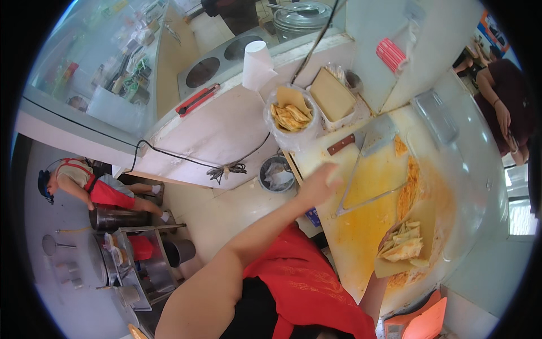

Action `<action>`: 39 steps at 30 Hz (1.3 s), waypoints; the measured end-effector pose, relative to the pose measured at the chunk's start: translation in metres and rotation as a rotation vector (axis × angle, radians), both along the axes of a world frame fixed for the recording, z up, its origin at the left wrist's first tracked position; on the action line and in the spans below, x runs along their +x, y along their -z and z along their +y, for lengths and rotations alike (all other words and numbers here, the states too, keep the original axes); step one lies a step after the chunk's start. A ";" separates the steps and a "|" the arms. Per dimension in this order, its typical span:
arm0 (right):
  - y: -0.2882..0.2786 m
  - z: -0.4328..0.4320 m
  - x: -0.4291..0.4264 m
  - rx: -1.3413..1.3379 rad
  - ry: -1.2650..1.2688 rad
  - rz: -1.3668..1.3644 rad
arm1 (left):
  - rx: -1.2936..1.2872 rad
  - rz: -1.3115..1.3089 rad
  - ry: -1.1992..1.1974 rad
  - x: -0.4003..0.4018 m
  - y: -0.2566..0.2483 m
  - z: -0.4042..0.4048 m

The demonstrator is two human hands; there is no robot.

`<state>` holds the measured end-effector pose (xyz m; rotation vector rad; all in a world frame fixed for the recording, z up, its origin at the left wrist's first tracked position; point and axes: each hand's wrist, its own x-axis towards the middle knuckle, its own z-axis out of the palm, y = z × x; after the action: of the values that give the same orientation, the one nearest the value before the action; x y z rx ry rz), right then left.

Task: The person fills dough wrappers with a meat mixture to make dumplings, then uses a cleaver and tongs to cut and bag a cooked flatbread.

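My left hand (319,186), blurred, is over the near edge of the yellow-stained counter (353,241), with nothing seen in it and its fingers partly apart. Mostly hidden, my right hand (383,242) holds a brown paper bag (428,229) filled with cut flatbread pieces (404,243). A thin metal rack or frame (372,198) lies between my hands. Beyond it is a wide cleaver (379,134) with a wooden handle. Orange-brown flatbread scraps (409,186) lie along the counter's far side. Another paper bag of flatbread (292,116) stands in a plastic-lined container.
A stack of brown paper bags (333,94) sits in a white tray. A lined bin (276,173) is on the floor beside the counter. A clear curved guard (470,169) borders the far side. A co-worker (101,186) in a red apron bends over a pot at left; another person (506,106) stands beyond the guard.
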<state>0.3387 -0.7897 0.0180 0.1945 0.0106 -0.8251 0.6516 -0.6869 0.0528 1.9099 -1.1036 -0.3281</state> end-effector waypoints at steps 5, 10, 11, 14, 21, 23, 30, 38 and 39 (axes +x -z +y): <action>-0.033 -0.002 0.045 0.093 -0.530 -0.153 | -0.089 -0.323 -0.518 0.185 -0.035 0.026; -0.026 -0.004 0.117 0.221 -0.633 -0.095 | 0.103 -0.235 -0.461 0.262 -0.010 -0.029; -0.026 -0.001 0.131 0.212 -0.629 -0.057 | 0.216 0.008 -0.475 0.264 -0.011 -0.047; -0.029 0.006 0.165 0.151 -0.627 0.030 | 0.131 0.254 -0.488 0.260 -0.031 -0.056; -0.037 0.012 0.193 0.099 -0.692 0.080 | 0.174 -0.511 -0.390 0.266 0.009 -0.053; -0.040 0.007 0.180 0.063 -0.604 0.095 | 0.090 -0.353 -0.174 0.269 -0.028 -0.071; -0.050 0.022 0.147 -0.009 -0.448 0.139 | -0.303 0.541 -0.184 0.262 -0.082 0.024; -0.058 0.054 0.094 -0.011 -0.230 0.164 | -0.039 -0.788 -0.209 0.246 -0.072 0.035; -0.059 0.056 0.093 -0.014 -0.224 0.165 | -0.137 -0.569 -0.228 0.248 -0.080 0.031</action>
<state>0.4312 -0.7333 0.0768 0.1089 0.1790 -0.6162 0.8997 -0.6562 0.1329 2.0317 -1.2068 0.4347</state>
